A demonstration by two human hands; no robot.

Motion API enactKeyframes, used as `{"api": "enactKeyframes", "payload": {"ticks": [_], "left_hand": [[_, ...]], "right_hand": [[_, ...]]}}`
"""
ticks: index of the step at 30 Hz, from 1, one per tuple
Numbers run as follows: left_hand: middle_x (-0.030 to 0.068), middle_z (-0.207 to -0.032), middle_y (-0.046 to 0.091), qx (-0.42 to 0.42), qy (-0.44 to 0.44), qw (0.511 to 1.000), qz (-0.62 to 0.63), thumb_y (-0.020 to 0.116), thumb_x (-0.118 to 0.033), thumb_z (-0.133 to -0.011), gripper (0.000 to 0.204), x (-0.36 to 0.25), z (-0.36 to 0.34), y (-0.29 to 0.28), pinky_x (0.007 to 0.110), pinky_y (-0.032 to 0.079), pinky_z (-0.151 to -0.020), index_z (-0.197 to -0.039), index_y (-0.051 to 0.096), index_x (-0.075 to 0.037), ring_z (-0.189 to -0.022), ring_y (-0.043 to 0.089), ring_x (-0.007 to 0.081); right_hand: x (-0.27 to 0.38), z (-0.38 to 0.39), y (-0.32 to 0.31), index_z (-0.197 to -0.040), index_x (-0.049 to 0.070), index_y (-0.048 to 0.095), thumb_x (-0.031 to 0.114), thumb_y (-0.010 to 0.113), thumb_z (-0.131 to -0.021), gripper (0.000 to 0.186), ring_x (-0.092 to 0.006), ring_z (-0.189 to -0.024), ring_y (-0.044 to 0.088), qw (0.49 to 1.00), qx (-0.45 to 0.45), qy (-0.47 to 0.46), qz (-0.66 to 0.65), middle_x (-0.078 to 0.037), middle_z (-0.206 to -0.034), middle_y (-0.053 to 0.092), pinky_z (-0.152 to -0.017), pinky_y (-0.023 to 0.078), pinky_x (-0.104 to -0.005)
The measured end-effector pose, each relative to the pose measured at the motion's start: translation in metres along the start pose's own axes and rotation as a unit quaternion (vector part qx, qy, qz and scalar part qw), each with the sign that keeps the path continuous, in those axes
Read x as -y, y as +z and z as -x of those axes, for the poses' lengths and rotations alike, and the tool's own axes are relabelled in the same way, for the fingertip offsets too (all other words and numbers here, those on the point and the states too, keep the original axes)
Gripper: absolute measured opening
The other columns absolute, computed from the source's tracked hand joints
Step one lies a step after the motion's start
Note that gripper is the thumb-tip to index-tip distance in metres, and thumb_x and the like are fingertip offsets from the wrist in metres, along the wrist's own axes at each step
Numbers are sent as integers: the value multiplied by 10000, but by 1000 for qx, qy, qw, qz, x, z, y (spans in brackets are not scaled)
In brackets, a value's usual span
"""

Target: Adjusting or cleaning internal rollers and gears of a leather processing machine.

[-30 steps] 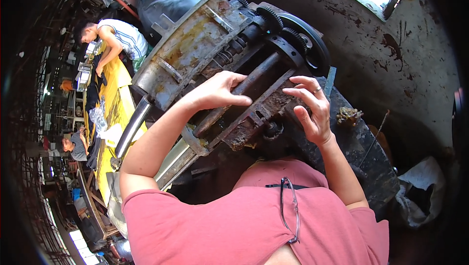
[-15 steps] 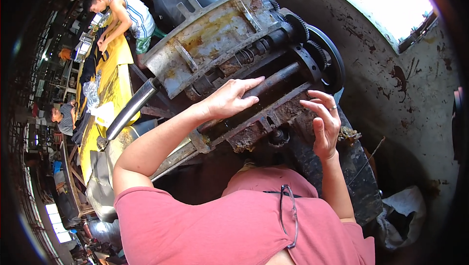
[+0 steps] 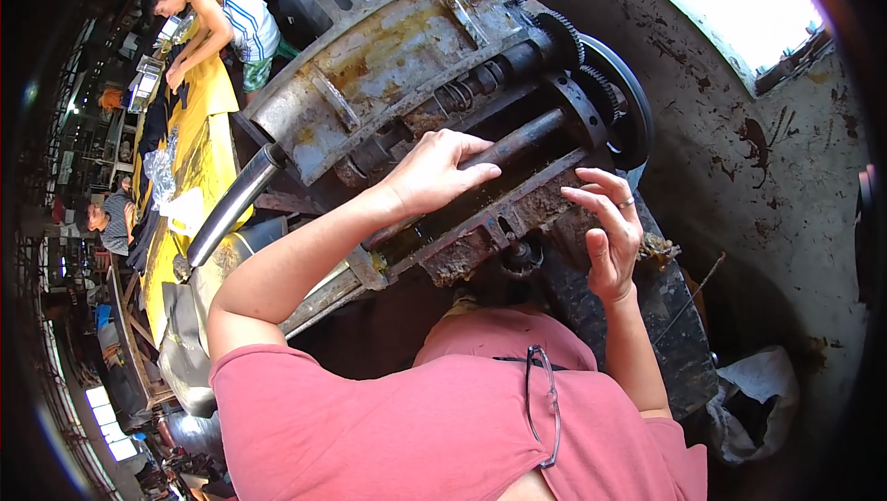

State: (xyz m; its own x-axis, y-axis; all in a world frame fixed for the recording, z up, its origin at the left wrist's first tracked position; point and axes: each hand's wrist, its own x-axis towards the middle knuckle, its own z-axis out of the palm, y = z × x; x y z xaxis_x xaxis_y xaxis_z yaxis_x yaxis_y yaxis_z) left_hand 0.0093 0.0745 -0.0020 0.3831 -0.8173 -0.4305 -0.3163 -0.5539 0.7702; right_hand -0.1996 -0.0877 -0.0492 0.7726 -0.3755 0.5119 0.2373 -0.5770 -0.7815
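A rusty, greasy machine (image 3: 360,67) with a large metal housing stands in front of me. A dark round metal shaft (image 3: 531,136) runs through its open trough and meets a drilled round flange (image 3: 580,113) at the right. My left hand (image 3: 430,173) is closed round the shaft, thumb on the near side and forefinger on the far side; its other fingers are mostly hidden. My right hand (image 3: 612,233) hovers by the near rail (image 3: 517,210), its fingers loosely bent and apart, holding nothing.
Gears (image 3: 559,39) and a black wheel (image 3: 633,103) sit at the machine's right end. A shiny metal tube (image 3: 231,210) juts out on the left. Beyond it, one person (image 3: 236,16) leans over a yellow-covered table (image 3: 208,145); another (image 3: 115,224) is farther off. A white sack (image 3: 758,399) lies lower right.
My left hand's thumb and forefinger have come round the shaft, where the fingers lay straighter along it before. The right hand has barely moved. The view has shifted slightly.
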Motion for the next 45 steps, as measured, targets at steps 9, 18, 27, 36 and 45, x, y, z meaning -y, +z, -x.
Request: {"api": "enactKeyframes", "payload": {"ticks": [9, 18, 27, 36, 45], "left_hand": [[83, -1305, 583, 26, 85, 994, 69, 602, -78, -942, 540, 24, 9, -2, 295, 409, -1036, -1434, 415, 44, -1148, 530, 111], [102, -1373, 538, 135, 89, 972, 170, 664, -40, -855, 668, 3, 17, -18, 327, 364, -1095, -1456, 384, 40, -1225, 503, 134], [102, -1145, 680, -116, 134, 979, -99, 644, -134, -908, 457, 6, 19, 11, 312, 474, -944, -1319, 551, 45, -1029, 604, 136], [120, -1367, 538, -24, 115, 993, 6, 595, -64, -891, 619, 16, 21, 3, 293, 359, -1077, -1463, 375, 23, -1216, 494, 133], [137, -1401, 512, 11, 103, 994, -17, 609, -30, -801, 699, 7, 24, -4, 296, 361, -1085, -1459, 380, 31, -1224, 511, 147]], "right_hand": [[-2, 2, 1, -1059, 2, 701, 490, 501, -953, 538, -275, -948, 618, 1000, -8, 10, -17, -175, -1182, 593, -837, 495, -369], [-4, 4, 1, -1081, 9, 695, 459, 559, -932, 493, -288, -960, 606, 1000, -6, -7, -29, -183, -1191, 587, -868, 491, -379], [-4, 4, 1, -1077, 14, 694, 443, 565, -936, 469, -285, -932, 609, 1000, -4, -17, -15, -178, -1178, 587, -856, 492, -376], [-2, 3, 2, -1071, 17, 693, 405, 553, -952, 429, -280, -924, 614, 1000, -13, -21, -11, -176, -1179, 589, -849, 493, -373], [-4, 4, 3, -1087, 24, 688, 412, 584, -919, 435, -289, -937, 612, 999, -4, -26, -18, -176, -1183, 587, -869, 490, -379]]}}
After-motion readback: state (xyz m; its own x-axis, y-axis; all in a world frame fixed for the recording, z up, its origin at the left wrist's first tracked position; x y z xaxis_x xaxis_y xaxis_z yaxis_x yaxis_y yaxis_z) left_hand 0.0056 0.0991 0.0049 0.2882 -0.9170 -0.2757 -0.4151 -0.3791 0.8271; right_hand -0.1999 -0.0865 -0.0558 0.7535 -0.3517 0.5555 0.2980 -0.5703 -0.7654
